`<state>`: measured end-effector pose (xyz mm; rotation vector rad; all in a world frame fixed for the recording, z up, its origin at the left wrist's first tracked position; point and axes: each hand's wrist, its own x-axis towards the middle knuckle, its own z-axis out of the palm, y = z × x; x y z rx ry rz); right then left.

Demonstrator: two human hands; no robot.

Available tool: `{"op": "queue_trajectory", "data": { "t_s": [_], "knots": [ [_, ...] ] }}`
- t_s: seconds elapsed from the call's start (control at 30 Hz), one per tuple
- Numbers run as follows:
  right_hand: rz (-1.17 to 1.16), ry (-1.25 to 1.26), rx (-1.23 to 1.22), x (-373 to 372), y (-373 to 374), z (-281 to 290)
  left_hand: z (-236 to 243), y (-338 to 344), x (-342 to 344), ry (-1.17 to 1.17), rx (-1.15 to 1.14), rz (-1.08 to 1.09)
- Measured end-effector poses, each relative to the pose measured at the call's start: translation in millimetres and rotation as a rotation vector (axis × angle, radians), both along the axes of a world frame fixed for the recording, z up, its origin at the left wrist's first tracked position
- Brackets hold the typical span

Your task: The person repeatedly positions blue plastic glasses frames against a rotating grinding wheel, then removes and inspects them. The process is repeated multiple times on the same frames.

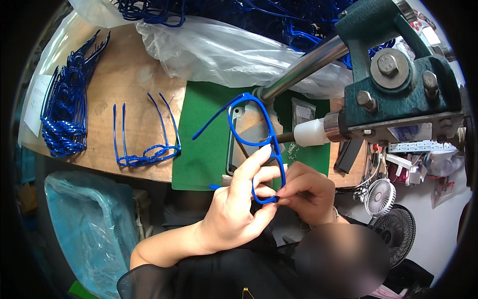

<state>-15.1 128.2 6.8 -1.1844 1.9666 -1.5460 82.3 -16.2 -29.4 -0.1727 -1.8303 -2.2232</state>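
A blue eyeglass frame [273,128] without visible lenses is held up over the green mat [199,154]. My left hand [239,204] is closed round its lower rim and bridge. With thumb and index finger, my right hand [309,193] pinches at the frame's lower corner, by the hinge; whether a small part sits between those fingertips is hidden. One temple arm stretches out to the upper left, and the tip of the other shows beside my left hand. Behind the frame stands a press [403,89] with a white plastic tip [309,132] over its metal base.
Two blue eyeglass frames [144,155] lie on the wooden table [132,65], left of the mat. A stack of blue frames [67,114] is farther left. Clear plastic sheeting [214,55] lies behind. A small plastic bag [302,111], a blue plastic-lined basket [89,224] and fans [380,197] surround the workspace.
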Motion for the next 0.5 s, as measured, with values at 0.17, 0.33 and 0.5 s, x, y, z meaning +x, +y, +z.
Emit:
{"op": "queue_trajectory", "data": {
  "t_s": [0.17, 0.33, 0.5],
  "knots": [
    [-0.009, -0.054, -0.108, -2, 3, -6, 5, -2, -6, -0.045, 0.132, -0.054],
    [-0.195, 0.002, -0.228, -15, 12, 4, 27, -5, -33, 0.063, -0.022, 0.099],
    [-0.506, 0.362, -0.417, -35, 31, 39, 33, 6, -60, 0.114, 0.052, 0.087]
  ]
}}
